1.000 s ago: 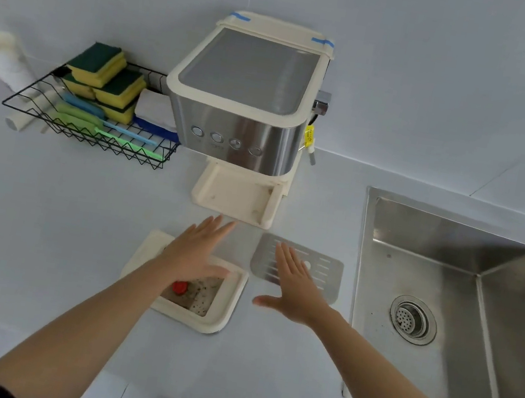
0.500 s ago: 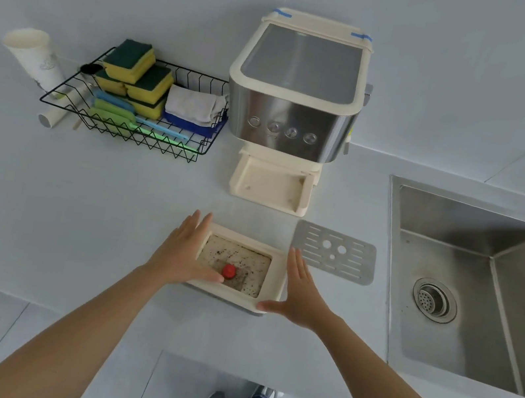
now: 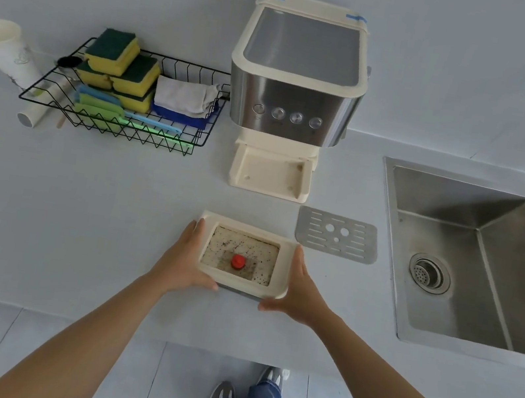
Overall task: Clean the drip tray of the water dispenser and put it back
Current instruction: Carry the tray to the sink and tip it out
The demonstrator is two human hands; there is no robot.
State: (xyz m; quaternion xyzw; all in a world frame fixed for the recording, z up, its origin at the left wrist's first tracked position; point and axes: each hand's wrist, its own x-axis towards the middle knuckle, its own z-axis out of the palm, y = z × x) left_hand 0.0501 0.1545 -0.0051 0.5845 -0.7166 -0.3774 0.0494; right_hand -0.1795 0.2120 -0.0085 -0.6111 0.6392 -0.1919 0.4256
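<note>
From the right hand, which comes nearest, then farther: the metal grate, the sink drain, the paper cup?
1. Metal grate: just beyond the right hand, on the counter.
2. Sink drain: farther right, in the sink.
3. Paper cup: far left, by the wall.

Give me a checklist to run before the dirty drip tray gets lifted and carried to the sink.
1. Both sides gripped: left hand and right hand press the drip tray from either side. Ok.
2. Metal grate off the tray: it lies apart on the counter. Ok.
3. Tray clean: dark specks cover its floor around a red float. Not ok.
4. Liquid in the tray that could spill: cannot tell.
5. Sink free to receive it: basin looks bare. Ok.
6. Dispenser base vacant for the return: ok.
</note>
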